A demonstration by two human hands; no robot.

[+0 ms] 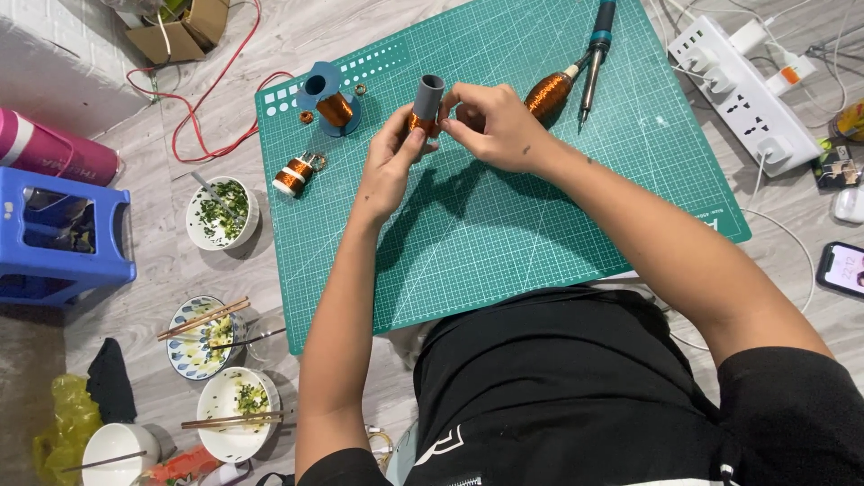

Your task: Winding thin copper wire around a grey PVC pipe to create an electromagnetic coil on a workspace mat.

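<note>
Mid-winding over mat (504,234): left hand (391,166) grips tube (427,101), right hand (499,126) pinches wire at coil; next needs steady tension

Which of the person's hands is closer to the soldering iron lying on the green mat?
Right. The right hand is just beside the soldering iron; the left hand is farther away, holding the grey tube.

Both hands (450,135) hold a grey coil tube (427,101).
</note>
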